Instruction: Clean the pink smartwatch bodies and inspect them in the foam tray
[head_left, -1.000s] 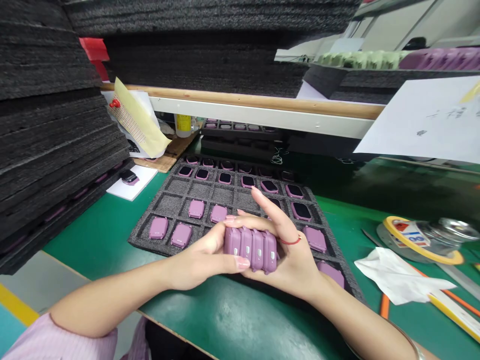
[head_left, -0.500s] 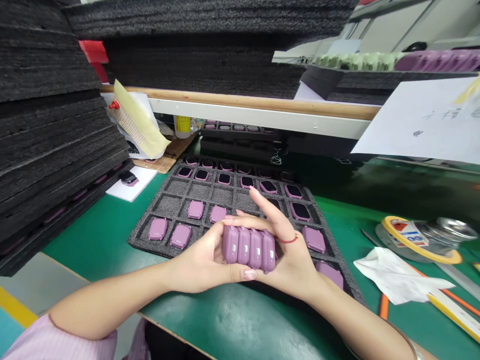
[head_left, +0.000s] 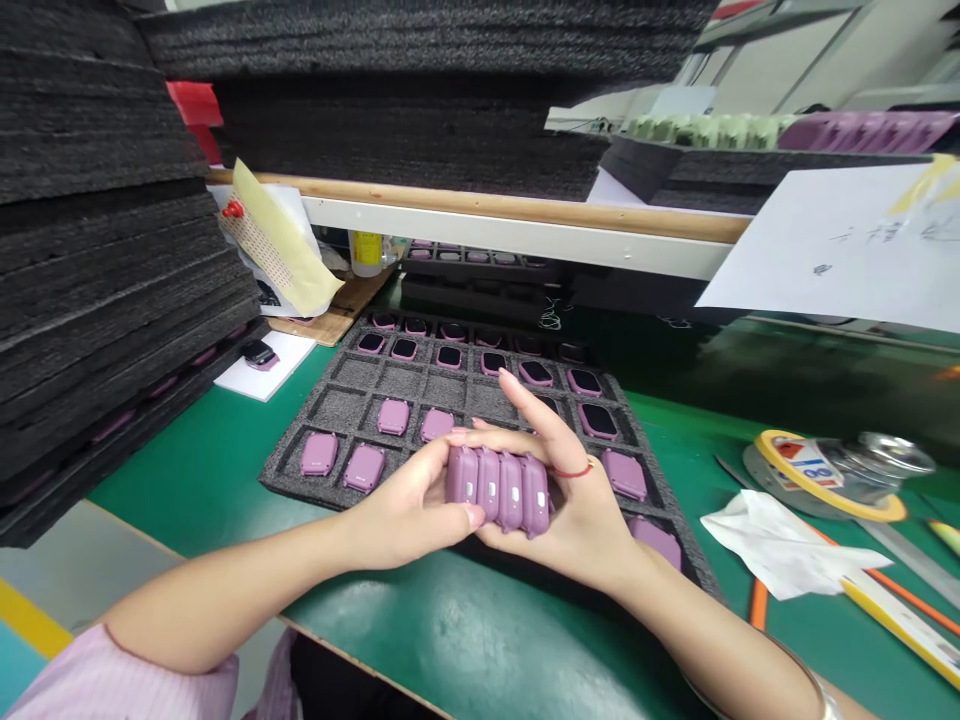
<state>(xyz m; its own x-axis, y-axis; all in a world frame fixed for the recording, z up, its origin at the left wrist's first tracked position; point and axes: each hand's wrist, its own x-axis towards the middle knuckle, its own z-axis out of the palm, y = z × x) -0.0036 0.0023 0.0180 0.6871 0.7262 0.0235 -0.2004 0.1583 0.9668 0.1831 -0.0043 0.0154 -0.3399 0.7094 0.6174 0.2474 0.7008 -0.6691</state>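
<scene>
Several purple smartwatch cases [head_left: 501, 490], standing side by side in a row, are gripped between my two hands above the near edge of a foam tray. My left hand [head_left: 412, 510] closes on the row's left end, its thumb lying over the front of the cases. Around the right end and underneath curls my right hand [head_left: 585, 510], its index finger stretched up and away. Below, the black foam tray [head_left: 337, 408] holds purple watch cases [head_left: 364, 467] face down in the near pockets and watches with dark screens [head_left: 585, 382] toward the back and right.
Tall stacks of black foam trays [head_left: 112, 250] rise at the left, more lie on the shelf [head_left: 487, 215] overhead. A watch [head_left: 259, 354] rests on a white pad at left. To the right are a glass jar [head_left: 832, 475], a crumpled tissue [head_left: 787, 540] and a yellow-edged cutter [head_left: 900, 620].
My left thumb has moved from under the row up onto the front of the cases. The cases have tilted slightly; both hands keep hold of them.
</scene>
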